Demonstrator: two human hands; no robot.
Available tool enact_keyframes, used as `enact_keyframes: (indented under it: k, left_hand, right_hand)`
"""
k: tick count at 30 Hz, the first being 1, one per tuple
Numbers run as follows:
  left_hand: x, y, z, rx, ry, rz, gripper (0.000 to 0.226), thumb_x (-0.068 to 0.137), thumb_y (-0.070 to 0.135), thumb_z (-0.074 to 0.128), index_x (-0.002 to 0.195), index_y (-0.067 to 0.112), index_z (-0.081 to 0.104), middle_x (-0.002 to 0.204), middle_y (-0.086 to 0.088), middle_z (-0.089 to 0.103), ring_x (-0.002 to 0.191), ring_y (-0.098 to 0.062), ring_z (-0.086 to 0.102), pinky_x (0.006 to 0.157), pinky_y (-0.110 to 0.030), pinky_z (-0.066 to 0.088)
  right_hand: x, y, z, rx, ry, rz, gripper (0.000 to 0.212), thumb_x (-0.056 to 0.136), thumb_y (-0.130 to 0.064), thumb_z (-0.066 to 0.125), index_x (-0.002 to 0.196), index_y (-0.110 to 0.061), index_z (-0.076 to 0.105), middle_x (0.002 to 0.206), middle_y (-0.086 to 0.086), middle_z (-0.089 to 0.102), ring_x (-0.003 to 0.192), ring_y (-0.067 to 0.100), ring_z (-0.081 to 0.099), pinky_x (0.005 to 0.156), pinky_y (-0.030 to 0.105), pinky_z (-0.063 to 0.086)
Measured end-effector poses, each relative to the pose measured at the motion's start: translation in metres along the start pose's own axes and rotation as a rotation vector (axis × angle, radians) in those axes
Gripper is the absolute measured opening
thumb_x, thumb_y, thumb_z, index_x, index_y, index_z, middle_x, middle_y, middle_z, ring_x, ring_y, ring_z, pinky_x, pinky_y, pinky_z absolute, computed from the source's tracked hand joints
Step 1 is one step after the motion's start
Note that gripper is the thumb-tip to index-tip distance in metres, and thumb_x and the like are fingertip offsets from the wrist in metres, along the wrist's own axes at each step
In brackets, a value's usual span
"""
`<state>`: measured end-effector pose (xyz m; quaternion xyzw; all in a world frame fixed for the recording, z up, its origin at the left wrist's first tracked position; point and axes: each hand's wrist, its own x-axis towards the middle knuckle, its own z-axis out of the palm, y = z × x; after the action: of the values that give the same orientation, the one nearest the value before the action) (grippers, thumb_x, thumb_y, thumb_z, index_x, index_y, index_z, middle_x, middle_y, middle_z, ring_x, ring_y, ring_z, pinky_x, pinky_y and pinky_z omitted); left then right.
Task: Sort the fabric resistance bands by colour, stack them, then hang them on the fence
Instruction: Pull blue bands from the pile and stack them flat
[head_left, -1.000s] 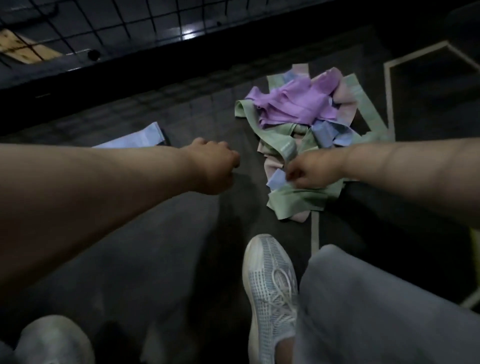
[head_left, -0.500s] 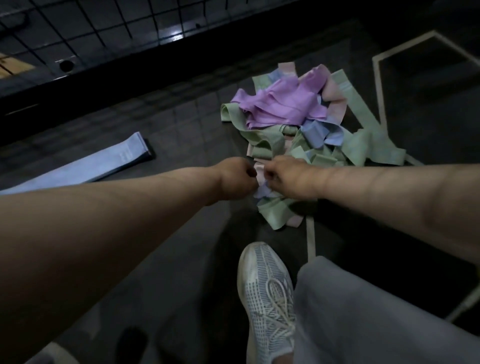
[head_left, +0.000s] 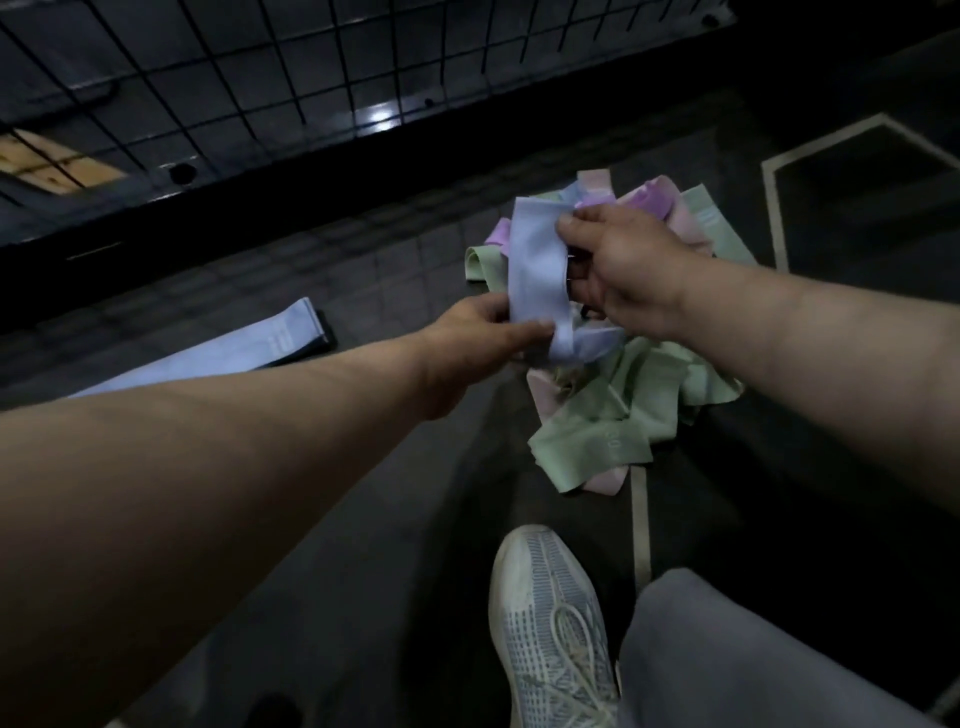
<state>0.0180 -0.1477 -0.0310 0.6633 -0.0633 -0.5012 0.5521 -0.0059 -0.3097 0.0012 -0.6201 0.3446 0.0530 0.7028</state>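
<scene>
Both hands pinching one blue band (head_left: 535, 270) — left hand (head_left: 483, 338) low, right hand (head_left: 618, 265) high, mixed pile (head_left: 613, 415) at five o'clock, folded blue band (head_left: 280, 343) at nine o'clock on the floor

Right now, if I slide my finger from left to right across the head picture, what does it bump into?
The flat blue band on the floor → left hand → held blue band → right hand → pale floor line.

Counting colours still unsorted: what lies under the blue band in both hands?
The pile: green, pink and purple bands show around the blue band. Whatever sits directly behind it and the right hand is covered.
</scene>
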Motion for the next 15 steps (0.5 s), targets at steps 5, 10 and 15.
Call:
enact_keyframes:
  k: [5, 10, 15]
  left_hand:
    - [-0.008, 0.005, -0.019, 0.003, -0.026, 0.002, 0.030, 0.090, 0.023, 0.070, 0.114, 0.006, 0.069, 0.109, -0.013, 0.073, 0.102, -0.029, 0.068, 0.092, -0.040, 0.056]
    - [-0.018, 0.007, -0.043, 0.105, -0.087, -0.071, 0.013, 0.087, 0.016, 0.071, 0.099, 0.011, 0.073, 0.091, -0.010, 0.072, 0.078, -0.019, 0.065, 0.072, -0.032, 0.054]
    - [-0.029, 0.008, -0.070, 0.099, -0.107, -0.116, 0.005, 0.086, 0.011, 0.071, 0.091, 0.012, 0.071, 0.081, -0.008, 0.072, 0.068, -0.017, 0.067, 0.054, -0.023, 0.052]
  right_hand:
    - [0.004, -0.020, 0.001, 0.280, 0.086, 0.045, 0.025, 0.104, -0.012, 0.043, 0.118, 0.002, 0.058, 0.105, 0.017, 0.068, 0.094, 0.026, 0.068, 0.081, 0.036, 0.059]
    - [0.007, -0.031, -0.006, 0.455, 0.099, 0.099, 0.027, 0.105, -0.010, 0.036, 0.116, 0.002, 0.058, 0.111, 0.016, 0.068, 0.098, 0.024, 0.068, 0.077, 0.035, 0.060]
    - [0.018, -0.041, -0.012, 0.559, 0.156, 0.082, 0.022, 0.098, -0.005, 0.046, 0.092, 0.001, 0.067, 0.098, 0.017, 0.068, 0.078, 0.025, 0.070, 0.063, 0.038, 0.061]
